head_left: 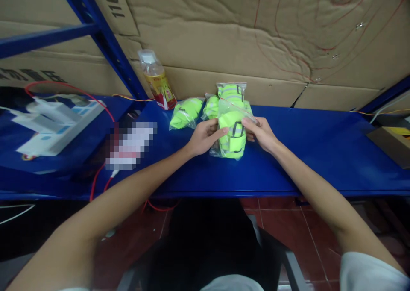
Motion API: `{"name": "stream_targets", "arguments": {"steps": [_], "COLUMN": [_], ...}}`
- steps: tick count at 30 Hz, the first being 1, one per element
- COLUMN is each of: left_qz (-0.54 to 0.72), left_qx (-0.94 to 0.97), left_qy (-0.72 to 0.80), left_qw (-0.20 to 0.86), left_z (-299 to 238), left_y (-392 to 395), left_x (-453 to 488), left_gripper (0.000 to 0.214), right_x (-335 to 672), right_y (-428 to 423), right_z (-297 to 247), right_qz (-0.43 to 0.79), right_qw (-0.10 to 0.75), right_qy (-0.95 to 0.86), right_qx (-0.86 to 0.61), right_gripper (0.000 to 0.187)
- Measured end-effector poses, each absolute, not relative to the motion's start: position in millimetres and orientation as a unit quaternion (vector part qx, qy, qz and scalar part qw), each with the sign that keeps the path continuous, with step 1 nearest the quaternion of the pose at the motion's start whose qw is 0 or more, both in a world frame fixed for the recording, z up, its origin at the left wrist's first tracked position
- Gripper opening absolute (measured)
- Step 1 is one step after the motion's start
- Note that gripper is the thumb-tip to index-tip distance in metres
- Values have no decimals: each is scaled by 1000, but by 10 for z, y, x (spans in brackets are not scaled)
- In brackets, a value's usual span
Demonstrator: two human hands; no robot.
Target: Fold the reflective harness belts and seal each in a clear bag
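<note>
A clear plastic bag with a folded neon-yellow vest point(232, 135) stands on the blue shelf point(314, 150) in the middle. My left hand point(205, 136) pinches its left side and my right hand point(260, 133) grips its right side near the top. Behind it stands another bagged vest point(231, 92), upright against the cardboard wall. Two more bagged vests lie to the left, one point(185, 113) and a smaller-looking one point(211, 106) partly hidden behind my left hand.
A plastic bottle with a yellow-red label point(157, 80) leans at the back left. White boxes and a power strip point(53, 122) with red cable point(96, 177) lie at left. A cardboard box point(392, 143) sits at far right. Blue rack posts point(105, 39) rise behind.
</note>
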State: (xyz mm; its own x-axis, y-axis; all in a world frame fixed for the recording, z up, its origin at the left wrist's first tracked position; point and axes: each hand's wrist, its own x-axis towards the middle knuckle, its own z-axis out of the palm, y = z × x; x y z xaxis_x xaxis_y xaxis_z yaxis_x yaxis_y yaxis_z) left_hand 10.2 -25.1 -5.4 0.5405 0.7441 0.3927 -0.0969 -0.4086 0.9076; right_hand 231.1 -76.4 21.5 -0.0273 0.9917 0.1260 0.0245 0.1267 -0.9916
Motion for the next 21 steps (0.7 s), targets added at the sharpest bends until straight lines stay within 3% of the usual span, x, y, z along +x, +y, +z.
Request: {"name": "stream_targets", "arguments": {"steps": [4, 12, 16, 21], "left_qz": [462, 450, 447, 433], "left_qx": [693, 601, 610, 627], "left_qy": [230, 272, 283, 298], "left_qw": [504, 603, 590, 575], "left_z": [-22, -93, -119, -122], "left_y": [-226, -186, -170, -180], "left_x": [138, 163, 162, 189], "left_gripper": [64, 41, 43, 50], "right_x": [2313, 2296, 2278, 2237], "right_y": [-749, -718, -703, -744], "right_z": [191, 165, 132, 148], "right_qz": [421, 440, 426, 384], "right_qw": [505, 511, 536, 543], "right_qy": [-570, -543, -534, -564], "right_qx": [-494, -501, -496, -489], "right_gripper": [61, 51, 39, 46]}}
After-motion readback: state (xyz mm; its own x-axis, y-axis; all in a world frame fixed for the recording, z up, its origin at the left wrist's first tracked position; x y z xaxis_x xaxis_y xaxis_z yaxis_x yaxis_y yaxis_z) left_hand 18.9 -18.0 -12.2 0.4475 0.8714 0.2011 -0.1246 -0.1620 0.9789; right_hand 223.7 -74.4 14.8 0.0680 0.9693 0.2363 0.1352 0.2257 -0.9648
